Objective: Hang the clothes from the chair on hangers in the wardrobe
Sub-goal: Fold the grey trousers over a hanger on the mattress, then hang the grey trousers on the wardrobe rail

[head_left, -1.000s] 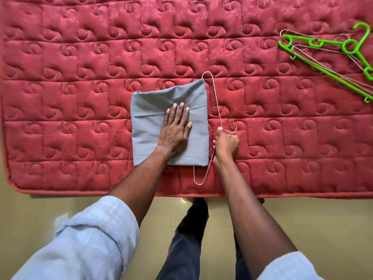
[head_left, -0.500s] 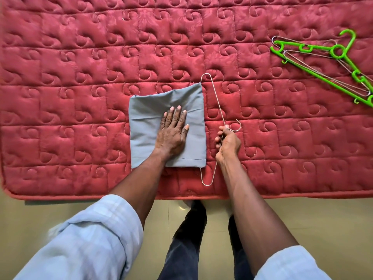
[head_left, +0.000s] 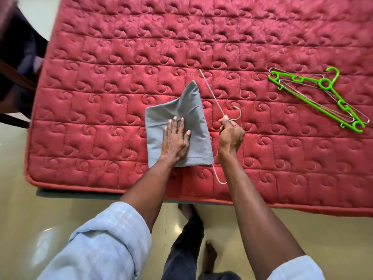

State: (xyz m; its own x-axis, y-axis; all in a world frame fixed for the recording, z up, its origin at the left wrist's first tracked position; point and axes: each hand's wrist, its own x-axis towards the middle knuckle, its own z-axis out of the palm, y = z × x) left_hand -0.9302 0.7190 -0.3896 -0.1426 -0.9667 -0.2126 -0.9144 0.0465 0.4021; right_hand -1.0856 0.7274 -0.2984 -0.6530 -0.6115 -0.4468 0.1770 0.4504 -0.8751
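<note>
**Folded garment on wire hanger: handling assessment**

The grey folded garment (head_left: 177,126) is pinned flat on the red mattress (head_left: 101,77) under the left hand (head_left: 175,139), fingers straight. The wire hanger (head_left: 210,91), threaded through it, is pinched at the neck below the hook by the right hand (head_left: 230,136). The cloth is judged soft, light and liable to slide; the neck is judged the best hold. Spare hangers (head_left: 319,98) lie well right of the right hand.

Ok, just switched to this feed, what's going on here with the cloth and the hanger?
A person stands at a red mattress. The left hand presses flat on a folded grey cloth, while the right hand grips a wire hanger near its hook and lifts it, pulling the cloth's far corner up. A green hanger lies on spare wire hangers to the right. Nothing is hung yet.
</note>
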